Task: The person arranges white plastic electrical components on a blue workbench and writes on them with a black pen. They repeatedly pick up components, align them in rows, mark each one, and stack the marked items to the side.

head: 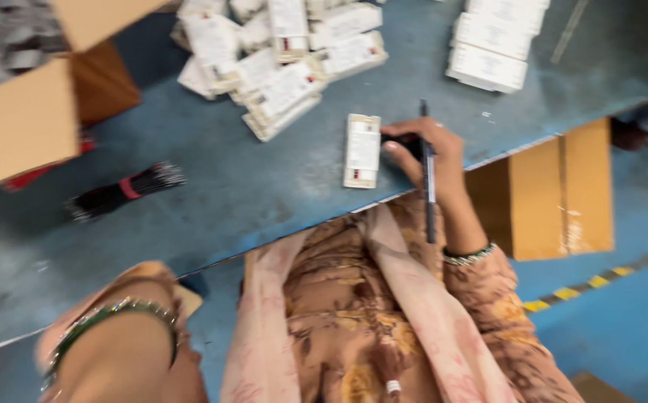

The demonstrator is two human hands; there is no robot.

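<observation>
One small white box (362, 150) is lying flat on the blue counter (249, 194), just beside the fingertips of the right hand (422, 153). That hand is gripping a dark pen (428, 186) between thumb and fingers, with the barrel running back along the wrist, and it is also covering something dark that I cannot make out. The box is sitting lengthwise next to the hand, likely so its labelled face is within easy reach of the pen tip.

Beyond the hand, a loose heap of similar white boxes (279, 60) is spreading across the counter, while a neater stack of boxes (492, 45) is sitting farther out on the hand's other side. Off across the counter from the hand, a bundle of black wires (122, 190) with a red band is lying near an open cardboard carton (18, 119).

The left hand is out of view; only its forearm with a green bangle (107, 317) is showing, so its grip cannot be judged.
</observation>
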